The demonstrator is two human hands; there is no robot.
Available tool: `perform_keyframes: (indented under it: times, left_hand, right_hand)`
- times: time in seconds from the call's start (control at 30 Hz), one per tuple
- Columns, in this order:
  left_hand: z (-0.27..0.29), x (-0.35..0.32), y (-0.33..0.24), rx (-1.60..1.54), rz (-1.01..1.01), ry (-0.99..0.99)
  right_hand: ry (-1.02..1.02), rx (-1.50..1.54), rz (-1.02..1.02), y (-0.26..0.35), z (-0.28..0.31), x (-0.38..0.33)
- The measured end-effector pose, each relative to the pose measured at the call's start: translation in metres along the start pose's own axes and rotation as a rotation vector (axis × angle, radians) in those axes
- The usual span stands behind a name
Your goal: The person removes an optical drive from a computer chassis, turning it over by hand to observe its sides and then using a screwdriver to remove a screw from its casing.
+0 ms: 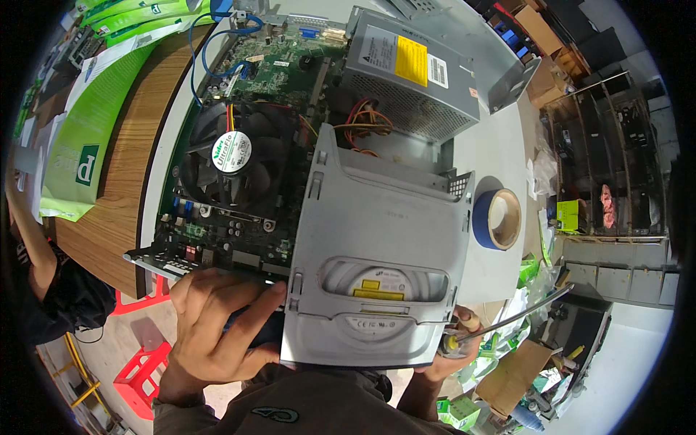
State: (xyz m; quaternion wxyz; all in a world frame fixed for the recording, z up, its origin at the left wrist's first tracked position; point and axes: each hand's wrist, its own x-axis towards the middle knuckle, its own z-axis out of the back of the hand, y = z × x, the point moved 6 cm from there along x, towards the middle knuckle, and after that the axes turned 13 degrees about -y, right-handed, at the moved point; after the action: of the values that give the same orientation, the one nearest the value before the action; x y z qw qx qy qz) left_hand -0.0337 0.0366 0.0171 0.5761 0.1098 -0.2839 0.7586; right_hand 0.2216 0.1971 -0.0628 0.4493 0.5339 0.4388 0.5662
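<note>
An opened desktop computer case stands before me, with a metal drive cage [391, 206] holding an optical drive [373, 348] at its near end. My left hand [217, 326] has its fingers bent at the case's front edge; forefinger and thumb touch the left side of the cage and drive. What lies under its palm is hidden. At the drive's right side, my right hand [453, 355] is closed round the handle of a screwdriver [518, 317], whose shaft points up and right. The drive partly covers that hand. A round black fan [261, 163] sits on the green motherboard [279, 69].
Beyond the cage is a grey power supply [413, 80] with loose coloured wires. A roll of blue tape [496, 219] stands right of it on the white table. Green packaging [80, 145] covers the wooden table at left, where another person's arm [32, 239] shows. Red stools [141, 377] stand below.
</note>
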Motion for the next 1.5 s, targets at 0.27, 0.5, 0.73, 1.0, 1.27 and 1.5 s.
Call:
perform_keyframes:
  times: [0.27, 0.5, 0.73, 1.0, 1.27, 1.5]
  left_hand:
    - [0.001, 0.002, -0.001, 0.007, 0.016, 0.010]
    - [0.007, 0.015, 0.011, -0.137, 0.189, -0.083]
    - [0.006, 0.021, 0.004, -0.183, 0.113, -0.109]
    - [0.001, 0.002, -0.005, -0.168, 0.046, -0.054]
    - [-0.009, -0.017, -0.012, -0.106, 0.042, -0.125]
    - [-0.024, -0.058, -0.011, -0.168, 0.274, -0.535]
  right_hand:
    - [0.135, 0.024, 0.070, 0.006, 0.002, 0.005]
    - [0.200, -0.012, -0.140, 0.036, -0.013, 0.052]
    - [0.357, -0.527, 0.190, 0.041, -0.051, 0.078]
    - [0.398, -0.530, 0.191, 0.023, -0.065, 0.085]
    - [0.232, -0.311, 0.480, 0.103, -0.086, 0.097]
    - [0.815, -0.527, 0.782, 0.123, -0.191, 0.068]
